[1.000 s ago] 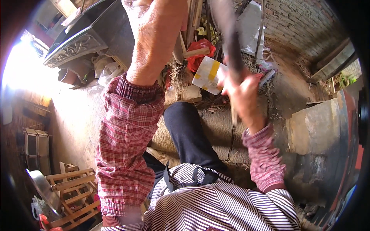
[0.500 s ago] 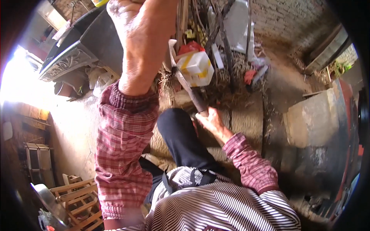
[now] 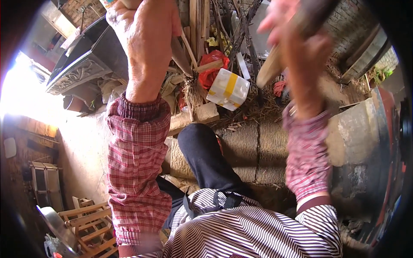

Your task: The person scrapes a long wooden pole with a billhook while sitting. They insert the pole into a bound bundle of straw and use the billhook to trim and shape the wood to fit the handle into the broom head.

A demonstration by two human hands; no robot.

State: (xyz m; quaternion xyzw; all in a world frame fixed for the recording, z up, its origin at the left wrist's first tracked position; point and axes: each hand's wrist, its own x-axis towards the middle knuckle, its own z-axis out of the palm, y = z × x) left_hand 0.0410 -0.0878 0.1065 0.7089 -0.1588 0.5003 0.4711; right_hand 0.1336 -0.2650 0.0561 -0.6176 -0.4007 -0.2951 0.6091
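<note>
My right hand (image 3: 303, 56), raised at the upper right and blurred by motion, is wrapped round the wooden handle (image 3: 271, 71) of a billhook. The hooked blade does not show clearly at the top edge. High on the left is my left hand (image 3: 146, 38), its fingers curled and partly cut off by the top edge. Something pale shows at its fist, too little to name. Just right of that wrist a brown stick (image 3: 180, 58) slants down to a clump of dry roots (image 3: 193, 92); I cannot tell whether the hand holds it.
A white foam box (image 3: 229, 89) with yellow tape lies beside a red plastic bag (image 3: 211, 69) and dry branches (image 3: 247, 34). A wooden block (image 3: 202, 118) lies beyond my knee. Stone slabs (image 3: 273, 146) run across the middle. Wooden slats (image 3: 88, 219) stand lower left.
My right hand has swung the billhook up and right, away from the roots. My left hand has shifted slightly left. The view has tilted, moving the box lower and right.
</note>
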